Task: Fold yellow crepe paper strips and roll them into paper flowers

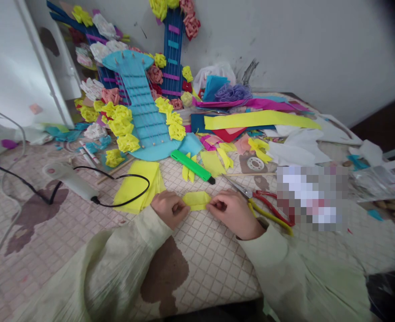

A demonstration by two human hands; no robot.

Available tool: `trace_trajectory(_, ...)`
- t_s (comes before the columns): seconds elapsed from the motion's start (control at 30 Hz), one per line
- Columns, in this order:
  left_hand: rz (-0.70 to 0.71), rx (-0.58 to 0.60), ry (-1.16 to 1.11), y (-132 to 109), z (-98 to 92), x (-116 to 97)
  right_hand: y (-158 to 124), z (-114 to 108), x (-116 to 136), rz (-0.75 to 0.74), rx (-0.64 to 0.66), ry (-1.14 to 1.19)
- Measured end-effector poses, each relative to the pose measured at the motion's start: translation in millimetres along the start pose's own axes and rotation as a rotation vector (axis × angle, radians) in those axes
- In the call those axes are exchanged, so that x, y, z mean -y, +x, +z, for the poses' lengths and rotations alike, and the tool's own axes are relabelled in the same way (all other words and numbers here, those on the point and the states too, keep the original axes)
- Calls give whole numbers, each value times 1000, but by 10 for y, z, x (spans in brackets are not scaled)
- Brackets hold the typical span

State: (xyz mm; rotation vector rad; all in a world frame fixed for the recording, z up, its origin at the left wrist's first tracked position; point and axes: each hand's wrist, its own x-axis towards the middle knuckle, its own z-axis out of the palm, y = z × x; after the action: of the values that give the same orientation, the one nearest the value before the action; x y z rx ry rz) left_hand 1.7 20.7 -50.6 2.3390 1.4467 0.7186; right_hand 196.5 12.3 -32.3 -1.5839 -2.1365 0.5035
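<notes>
Between my two hands lies a small folded strip of yellow crepe paper point(196, 200), its left and right ends pinched. My left hand point(170, 208) is closed on the left end, with thumb and fingertips together. The right end sits in the pinch of my right hand point(235, 212). Just behind the strip is a green utility knife point(192, 165), lying at a slant over some yellow paper petals point(186, 172). Scissors point(262, 201) with red and yellow handles rest right beside my right hand. A stack of yellow paper sheets point(137, 188) is next to my left hand.
A white glue gun point(70, 182) lies at left, its black cord looping over the yellow sheets. Blue cardboard guitar-like shapes point(144, 103) with paper flowers stand against the wall. Paper strips and scraps point(262, 120) pile at the back right. A tape roll point(255, 163) lies behind the scissors.
</notes>
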Motion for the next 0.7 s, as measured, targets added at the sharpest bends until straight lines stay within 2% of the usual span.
trace_trajectory(0.5, -61, 45, 60, 30, -49, -59, 5, -10, 10, -9, 8, 11)
trace_trajectory(0.7, -70, -17, 160, 3, -53, -80, -25, -4, 48, 9, -39, -23)
